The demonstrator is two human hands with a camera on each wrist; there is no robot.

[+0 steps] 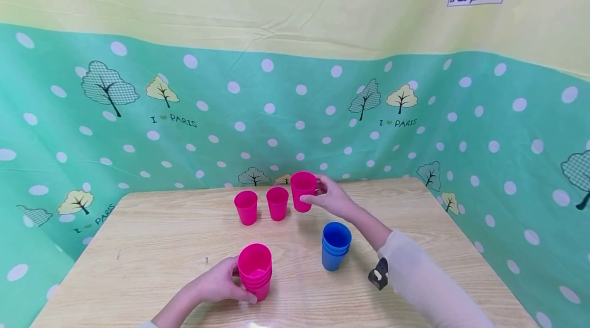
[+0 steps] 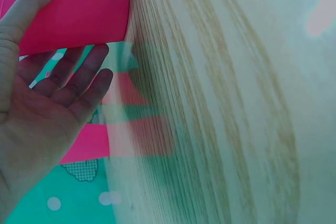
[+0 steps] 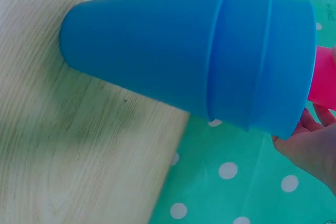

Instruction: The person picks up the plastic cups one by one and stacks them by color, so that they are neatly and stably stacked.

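Observation:
Near the front of the table, my left hand (image 1: 217, 283) grips a stack of pink cups (image 1: 256, 278), its thumb across the near side. In the left wrist view the thumb lies along the pink stack (image 2: 79, 17) with the fingers bent loosely below. Toward the back, my right hand (image 1: 335, 200) holds a single pink cup (image 1: 301, 201) by its right side, mouth up. Two more pink cups, one in the middle (image 1: 277, 205) and one on the left (image 1: 246, 209), stand upright beside it. Nested blue cups (image 1: 334, 253) stand upright below my right forearm, filling much of the right wrist view.
The wooden table (image 1: 152, 246) meets a green dotted curtain (image 1: 216, 138) close behind the row of pink cups. A black device (image 1: 379, 274) is strapped at the right wrist, near the blue stack.

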